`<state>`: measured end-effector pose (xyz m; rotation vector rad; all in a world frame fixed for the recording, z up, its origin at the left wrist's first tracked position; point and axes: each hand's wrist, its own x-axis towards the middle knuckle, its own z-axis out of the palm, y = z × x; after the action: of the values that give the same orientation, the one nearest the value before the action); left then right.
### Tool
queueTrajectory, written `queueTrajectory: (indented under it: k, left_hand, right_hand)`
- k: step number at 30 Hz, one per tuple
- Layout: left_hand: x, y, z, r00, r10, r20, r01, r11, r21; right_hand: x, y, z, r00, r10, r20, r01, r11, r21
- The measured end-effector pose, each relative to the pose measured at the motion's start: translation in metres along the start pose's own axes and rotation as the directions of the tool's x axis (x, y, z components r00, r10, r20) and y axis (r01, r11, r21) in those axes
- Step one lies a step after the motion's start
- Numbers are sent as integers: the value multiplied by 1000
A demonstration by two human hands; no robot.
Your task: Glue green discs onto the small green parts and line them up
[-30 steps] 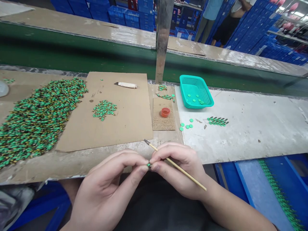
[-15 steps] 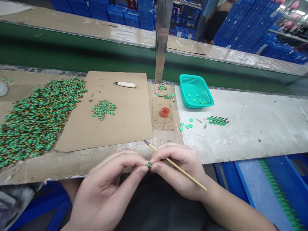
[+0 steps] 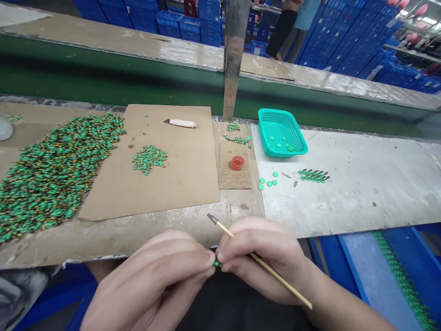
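In front of my body, just below the table's near edge, the fingertips of my two hands meet at a tiny green piece (image 3: 216, 264). My left hand (image 3: 155, 276) is closed in a pinch on its left side. My right hand (image 3: 267, 253) is closed too, its thumb and forefinger at the piece's other side. It also holds a thin paintbrush (image 3: 284, 284) with a pale wooden stick and a dark tip pointing up and left. The fingertips hide most of the piece.
A large heap of green, black and yellow pieces (image 3: 51, 179) lies left. Cardboard (image 3: 186, 174) bears a smaller pile (image 3: 149, 158) and a wrapped knife-like tool (image 3: 182, 123). Beyond my hands are a red cup (image 3: 237, 162), green discs (image 3: 269, 183), a teal basket (image 3: 300, 145) and rowed pieces (image 3: 314, 175).
Both hands have dropped lower in the picture, still together at the tiny piece. The paintbrush has moved down with my right hand. In the background, people have shifted.
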<state>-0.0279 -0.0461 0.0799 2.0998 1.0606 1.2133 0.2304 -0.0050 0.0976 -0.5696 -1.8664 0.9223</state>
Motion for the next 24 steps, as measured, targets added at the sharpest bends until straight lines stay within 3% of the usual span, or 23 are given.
queueTrajectory:
  k: [2,6,14,18,20,24]
  left_hand:
    - [-3,1,-3,1000,28,13,-28,999,17]
    - [-7,6,-2,998,-55,14,54,997,47]
    - [-1,2,1,999,14,-39,-14,1000,18]
    - [-4,0,7,989,-129,-71,129,992,-7]
    - [-2,1,12,949,-305,-80,298,950,-95]
    - [15,5,20,759,-651,23,605,692,-394]
  right_hand:
    - [-1,0,-1,1000,-14,1,14,1000,10]
    - [-1,0,-2,1000,2,-6,-2,1000,18]
    - [-1,1,1,1000,15,-26,-15,1000,-11]
    - [1,0,4,997,38,-68,-42,998,-54]
    - [3,0,3,994,57,-94,-64,995,-75]
    - [1,1,0,975,145,-169,-169,976,-136]
